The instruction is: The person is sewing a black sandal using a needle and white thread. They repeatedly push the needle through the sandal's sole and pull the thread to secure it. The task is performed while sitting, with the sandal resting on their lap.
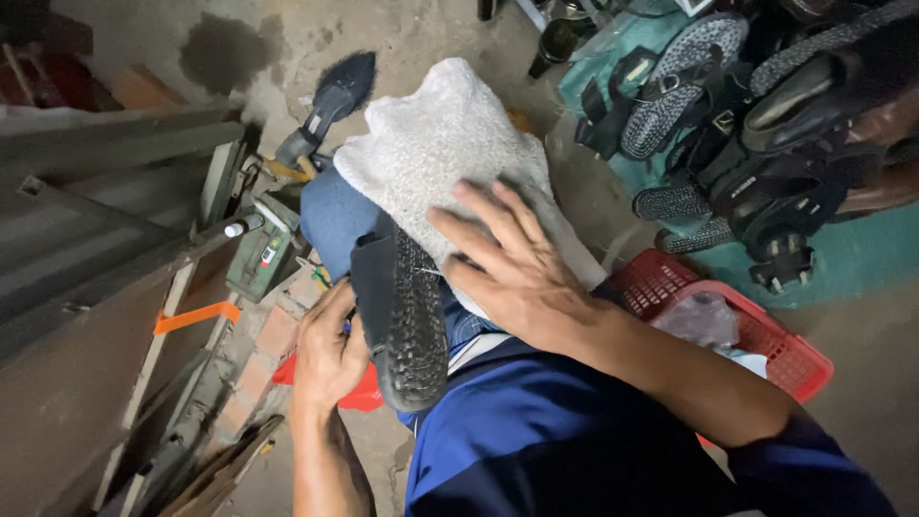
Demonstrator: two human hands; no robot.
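Note:
A black shoe (407, 321) with a studded rubber sole lies sole-up across my lap. My left hand (327, 347) grips its edge from the left side. My right hand (512, 273) rests flat with fingers spread on a white knitted cloth (440, 144) draped over my knee, touching the shoe's right side. A thin thread or needle shows between the shoe and my right hand. Blue trousers and a blue shirt (536, 440) lie under them.
A red plastic basket (766, 335) with a clear bag sits at right. Several black sandals and shoes (728, 124) lie piled on a teal mat behind it. A single black shoe (330, 101) stands on the concrete floor. Wooden boards and a green box (258, 258) are at left.

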